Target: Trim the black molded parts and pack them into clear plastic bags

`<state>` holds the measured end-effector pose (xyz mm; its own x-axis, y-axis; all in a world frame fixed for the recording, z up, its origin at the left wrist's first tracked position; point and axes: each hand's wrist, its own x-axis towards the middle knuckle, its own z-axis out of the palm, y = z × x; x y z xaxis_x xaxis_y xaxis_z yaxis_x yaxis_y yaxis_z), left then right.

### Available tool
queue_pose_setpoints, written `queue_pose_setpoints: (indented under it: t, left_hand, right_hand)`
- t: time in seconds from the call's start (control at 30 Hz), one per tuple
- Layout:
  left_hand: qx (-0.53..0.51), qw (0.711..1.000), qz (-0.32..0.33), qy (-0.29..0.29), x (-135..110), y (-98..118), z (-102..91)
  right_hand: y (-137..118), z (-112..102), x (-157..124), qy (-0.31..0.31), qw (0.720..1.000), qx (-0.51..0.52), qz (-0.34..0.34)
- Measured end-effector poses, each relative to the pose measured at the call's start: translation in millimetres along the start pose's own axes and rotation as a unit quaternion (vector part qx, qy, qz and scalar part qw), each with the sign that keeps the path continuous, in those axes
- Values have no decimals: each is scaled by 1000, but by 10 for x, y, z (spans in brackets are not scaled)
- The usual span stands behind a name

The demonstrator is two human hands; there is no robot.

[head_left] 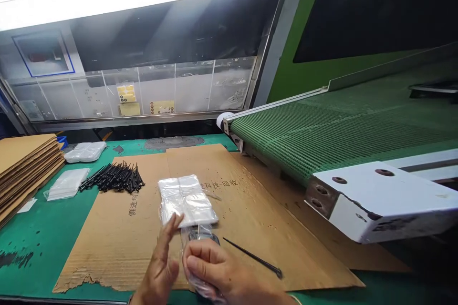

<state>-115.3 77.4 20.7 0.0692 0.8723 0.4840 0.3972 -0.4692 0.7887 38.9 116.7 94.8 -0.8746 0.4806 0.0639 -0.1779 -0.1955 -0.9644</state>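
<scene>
**Gripping a clear bag [191, 237] above a cardboard sheet [246, 228]**

At lower centre of the frame, the right hand [211, 264] is closed around the clear bag, and its fingers partly hide something dark inside. The left hand [159, 259] is open, fingers raised, with the tips at the near edge of a stack of flat bags [188, 199] on the cardboard sheet. A lone black rod [255, 257] lies to the right of the hands. At left, a heap of black rods [114, 177] sits beside a pile of bags [67, 184] on the green table [36, 243].
</scene>
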Motion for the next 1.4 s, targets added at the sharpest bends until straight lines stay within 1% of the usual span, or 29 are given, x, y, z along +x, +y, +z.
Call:
queue_pose_setpoints:
  t: [0.03,0.07,0.1,0.13,0.17,0.23,0.27,0.3,0.33,0.37,0.43,0.57,0.7,0.77,0.83,0.87,0.9,0.93,1.0,1.03,1.07,1.13,1.17,1.2,1.23,1.27,1.33,1.37,1.4]
  left_hand:
    - [-42,999,19,-3,-75,64,27]
    - [-69,997,26,-4,-143,122,54]
    - [-69,997,15,-1,-204,174,77]
    - [-68,998,-11,11,-254,220,92]
    - [-79,995,-56,26,-296,262,97]
    - [-132,973,-181,62,-356,344,79]
    - [-162,954,-238,83,-376,386,59]
    - [-186,937,-279,103,-390,428,37]
    - [-201,925,-300,121,-400,468,16]
    - [-206,920,-303,137,-407,506,-3]
    - [-205,922,-289,157,-417,562,-29]
    - [-203,917,-304,157,-462,586,-30]
    - [-192,913,-322,161,-555,521,12]
    - [-201,907,-338,149,-596,480,37]
    - [-192,907,-349,133,-617,453,60]
    - [-169,915,-340,137,-621,449,71]
    - [-126,927,-315,157,-621,452,82]
    - [-68,939,-276,193,-622,462,95]
    - [37,945,-190,263,-633,499,132]
    - [47,948,-165,267,-647,523,158]
    - [24,957,-160,241,-667,547,191]
    - [-85,969,-193,124,-717,591,275]
    - [-145,962,-221,64,-741,608,323]
    - [-192,949,-247,24,-761,619,370]
    - [-230,934,-271,8,-775,625,411]
    - [-263,919,-293,16,-783,623,444]
    - [-338,882,-322,71,-787,593,470]
    - [-381,854,-337,107,-785,564,463]
    - [-425,819,-356,145,-783,528,444]
  right_hand:
    - [52,56,-31,3,999,-35,-21]
    - [97,95,-62,20,997,-61,-39]
    - [137,116,-94,49,995,-71,-48]
    - [173,121,-130,83,994,-61,-43]
    - [209,116,-170,112,993,-37,-26]
    - [279,90,-264,130,991,19,19]
    - [315,80,-314,119,992,38,34]
    - [350,75,-363,103,993,41,42]
    - [384,75,-409,90,994,36,46]
    - [416,81,-449,85,995,29,49]
    - [476,99,-510,107,992,31,64]
    - [576,122,-575,165,979,60,107]
    - [646,128,-614,210,974,6,82]
    - [678,132,-637,220,973,10,73]
    - [707,137,-669,206,974,43,82]
    - [716,141,-689,195,975,62,89]
    - [721,147,-711,187,975,76,93]
    - [720,156,-733,185,975,80,90]
    - [703,191,-770,210,975,39,67]
    - [691,217,-782,234,971,-11,51]
    - [680,250,-788,254,964,-74,38]
    - [670,332,-784,274,940,-205,15]
    - [675,377,-776,274,927,-256,3]
    - [687,420,-766,270,916,-295,-10]
    - [704,458,-756,266,908,-324,-20]
    - [725,488,-750,261,902,-342,-26]
    - [771,512,-751,251,907,-337,-20]
    - [792,503,-758,253,915,-315,-11]
    - [809,480,-768,263,922,-285,-1]
